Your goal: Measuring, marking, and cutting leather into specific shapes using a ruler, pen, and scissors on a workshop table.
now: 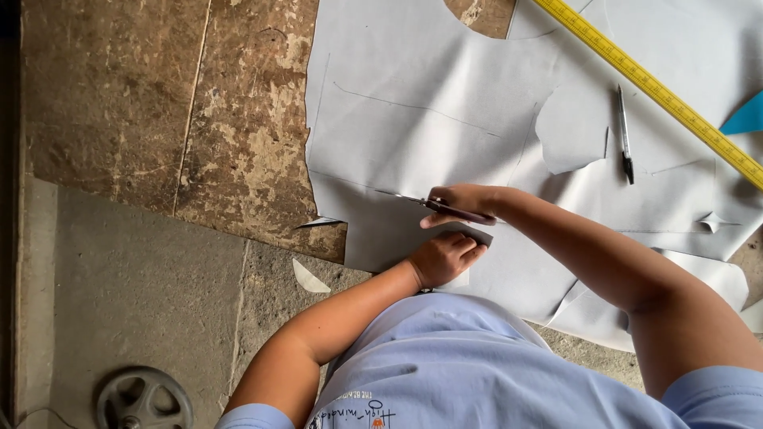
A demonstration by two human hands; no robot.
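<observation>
From where I watch, the biggest thing is the worn brown table (238,135), its top scuffed and patchy, with grey floor beyond its edge on the left. Over most of its right part lies the pale grey fabric (421,103), flat and smooth, marked with thin drawn lines and already cut into curved edges; a half-round notch shows at its upper edge, and a loose curved piece lies on it near the pen. A long yellow ruler (660,91) runs diagonally across the upper right corner of the fabric. A dark pen (625,135) lies just beside it.

My right hand (465,202) is closed around the handles of the scissors (429,205), whose thin blades point left along a drawn line, the tip resting on the fabric. I cannot tell how far apart the blades are. My left hand (445,258) lies just below, fingers curled and gripping the cut edge of the fabric, close under the scissors without touching them. A small white scrap (308,280) lies on the floor near my left forearm.
</observation>
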